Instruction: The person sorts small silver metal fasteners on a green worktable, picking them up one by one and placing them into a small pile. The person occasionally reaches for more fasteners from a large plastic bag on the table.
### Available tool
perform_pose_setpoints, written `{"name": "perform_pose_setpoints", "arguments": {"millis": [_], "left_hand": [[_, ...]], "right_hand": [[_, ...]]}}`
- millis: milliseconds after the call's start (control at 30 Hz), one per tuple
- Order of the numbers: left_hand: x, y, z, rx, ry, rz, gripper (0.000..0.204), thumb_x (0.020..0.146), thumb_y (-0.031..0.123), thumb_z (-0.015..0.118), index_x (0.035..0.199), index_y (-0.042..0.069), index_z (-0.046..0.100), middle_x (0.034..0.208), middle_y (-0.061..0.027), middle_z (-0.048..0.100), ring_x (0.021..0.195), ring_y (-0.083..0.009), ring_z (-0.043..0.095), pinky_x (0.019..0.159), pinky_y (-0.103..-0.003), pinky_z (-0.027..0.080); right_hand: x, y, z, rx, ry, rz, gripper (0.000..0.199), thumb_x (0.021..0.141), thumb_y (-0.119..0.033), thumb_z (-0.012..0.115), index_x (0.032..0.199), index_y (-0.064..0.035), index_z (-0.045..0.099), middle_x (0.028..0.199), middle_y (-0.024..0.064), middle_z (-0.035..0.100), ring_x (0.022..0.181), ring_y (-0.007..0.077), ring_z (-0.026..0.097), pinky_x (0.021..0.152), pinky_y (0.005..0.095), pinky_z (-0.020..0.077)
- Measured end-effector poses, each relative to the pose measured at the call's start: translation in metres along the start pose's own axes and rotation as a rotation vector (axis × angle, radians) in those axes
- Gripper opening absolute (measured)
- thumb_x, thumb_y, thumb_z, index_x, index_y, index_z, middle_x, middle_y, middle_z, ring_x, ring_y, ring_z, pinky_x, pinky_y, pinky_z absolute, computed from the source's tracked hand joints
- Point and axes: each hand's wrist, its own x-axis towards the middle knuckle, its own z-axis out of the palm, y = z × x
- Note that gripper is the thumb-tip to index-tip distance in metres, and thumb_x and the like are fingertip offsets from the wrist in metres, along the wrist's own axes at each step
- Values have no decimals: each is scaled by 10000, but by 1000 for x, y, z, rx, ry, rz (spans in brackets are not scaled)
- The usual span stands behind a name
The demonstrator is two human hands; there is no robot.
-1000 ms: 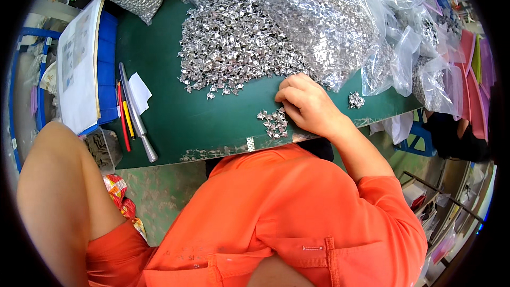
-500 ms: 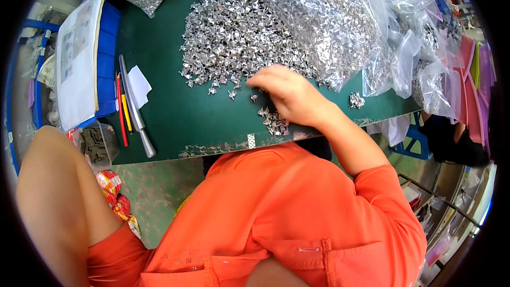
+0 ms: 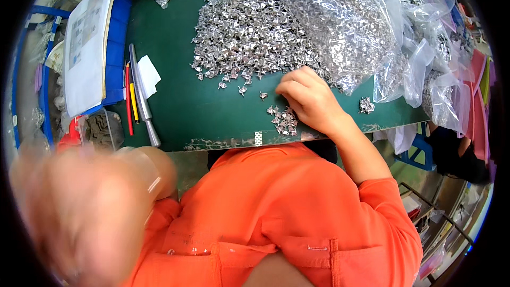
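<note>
My right hand (image 3: pixel 309 98) rests low over the green table, its fingers curled inward and together; what they hold, if anything, is hidden. Just below its fingertips lies a small cluster of shiny silver metal pieces (image 3: pixel 282 120), with one loose piece (image 3: pixel 263 95) to the left. Beyond the hand spreads a large heap of the same small metal pieces (image 3: pixel 249 37), partly under a clear plastic bag (image 3: pixel 345 26). My left hand (image 3: pixel 87 212) is raised close at the lower left, smeared by motion, its fingers not distinguishable.
Left on the green table (image 3: pixel 175 101) lie a long metal tool (image 3: pixel 140 93), a red pencil (image 3: pixel 128 101), a yellow pen (image 3: pixel 133 103) and white paper (image 3: pixel 149 76). A blue bin (image 3: pixel 118 48) carries papers. Another small cluster (image 3: pixel 366 105) sits right, near filled bags (image 3: pixel 443 90).
My left hand has swung up close at the lower left, now blurred. My right hand's fingers have curled inward from a flatter reach. The whole view has shifted slightly.
</note>
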Motion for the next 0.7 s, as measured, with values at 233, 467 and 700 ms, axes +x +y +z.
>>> {"name": "perform_pose_setpoints", "arguments": {"millis": [233, 467, 700], "left_hand": [[-151, -46, 63, 110, -882, -406, 217, 809, 22, 760, 1007, 47, 672, 983, -114, 621, 854, -280, 642, 722, -359, 525], [-165, -50, 68, 76, -859, -414, 224, 772, -12, 758, 913, 28, 589, 941, -116, 594, 834, -326, 620, 712, -400, 512], [-171, -48, 70, -1, -761, -342, 204, 758, -15, 791, 880, 26, 633, 929, -106, 626, 776, -284, 631, 670, -360, 525]], "right_hand": [[-16, -7, -15, 224, 106, 204, 179, 801, 60, 685, 941, -40, 635, 948, 117, 630, 860, 318, 646, 734, 376, 539], [-36, -2, -26, 170, 137, 231, 126, 855, 65, 660, 960, -4, 649, 921, 144, 668, 837, 313, 674, 734, 369, 548], [-41, -8, -10, 103, 191, 199, 155, 839, 57, 683, 977, -8, 653, 951, 131, 680, 840, 315, 663, 748, 380, 537]]}}
